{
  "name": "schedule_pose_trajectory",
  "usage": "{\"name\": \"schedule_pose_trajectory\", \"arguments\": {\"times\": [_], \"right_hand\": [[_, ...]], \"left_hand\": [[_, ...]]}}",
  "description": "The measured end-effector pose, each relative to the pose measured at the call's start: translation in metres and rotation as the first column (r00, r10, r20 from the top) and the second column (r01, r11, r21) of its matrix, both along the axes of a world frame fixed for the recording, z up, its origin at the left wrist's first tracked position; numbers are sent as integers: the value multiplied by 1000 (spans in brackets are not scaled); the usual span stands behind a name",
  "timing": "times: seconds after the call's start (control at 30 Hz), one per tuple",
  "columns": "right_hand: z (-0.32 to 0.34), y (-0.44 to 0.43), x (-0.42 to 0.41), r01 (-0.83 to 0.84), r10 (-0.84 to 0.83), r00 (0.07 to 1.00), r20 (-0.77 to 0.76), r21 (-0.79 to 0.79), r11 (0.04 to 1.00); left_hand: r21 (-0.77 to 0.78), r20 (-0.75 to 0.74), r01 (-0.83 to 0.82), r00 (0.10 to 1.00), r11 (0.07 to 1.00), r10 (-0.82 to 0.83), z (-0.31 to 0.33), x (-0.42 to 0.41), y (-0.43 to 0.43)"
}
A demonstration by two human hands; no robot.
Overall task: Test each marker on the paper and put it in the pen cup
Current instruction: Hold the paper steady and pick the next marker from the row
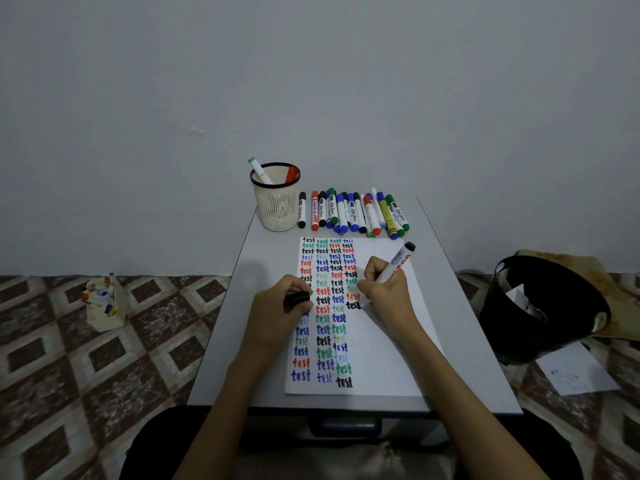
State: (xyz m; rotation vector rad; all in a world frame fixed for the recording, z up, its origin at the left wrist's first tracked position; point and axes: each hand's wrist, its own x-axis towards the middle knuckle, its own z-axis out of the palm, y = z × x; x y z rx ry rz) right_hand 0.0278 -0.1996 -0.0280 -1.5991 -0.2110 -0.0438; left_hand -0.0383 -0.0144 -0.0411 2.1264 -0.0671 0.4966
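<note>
Diamond-patterned floor tiles flank a smooth grey worktop set against a plain wall. A ribbed cream pen cup stands far left. The left grip clasps a black cap over the paper. The right grip holds a marker, tip down at the sheet. Loose markers lie beyond, and a round black bin sits right.

On the patterned floor, a cream box of small coloured pens sits left of the tabletop, with a black bin and a loose sheet to its right.
</note>
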Motion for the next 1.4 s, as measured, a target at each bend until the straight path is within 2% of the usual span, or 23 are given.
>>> {"name": "schedule_pose_trajectory", "arguments": {"times": [0.1, 0.2, 0.3, 0.43, 0.6, 0.8, 0.97, 1.23, 1.4], "right_hand": [[1, -3, -1, 6, -7, 1000, 2, 75, 997], [5, -10, -1, 37, -28, 999, -30, 334, 942], [8, -15, 0, -77, 133, 988, -78, 497, 864], [9, -12, -3, -282, 400, 913, -87, 574, 769], [11, -12, -4, -271, 374, 920, -117, 499, 823], [9, -11, -4, -288, 377, 920, -106, 469, 835], [9, -9, -8, -316, 381, 918, -110, 376, 871], [13, -12, -8, -306, 393, 907, -150, 409, 860], [3, -12, -6, -286, 299, 952, -71, 151, 946]], "left_hand": [[4, 1, 7, 1000, 1000, -7, 0, 0, 0], [-9, 16, 30, 999, 1000, -30, 3, -1, -2], [-63, 69, 51, 996, 997, -47, 8, -4, -3], [-211, 66, 49, 997, 976, -36, 7, -5, 0], [-262, 36, 42, 999, 964, -34, 5, -3, 3], [-323, 25, 60, 998, 945, -55, 5, -5, 2], [-342, 21, 101, 995, 934, -100, 5, -5, 1], [-428, 70, 117, 993, 896, -96, 8, -7, 5], [-477, 78, 98, 995, 874, -69, 9, -7, 6]]}}
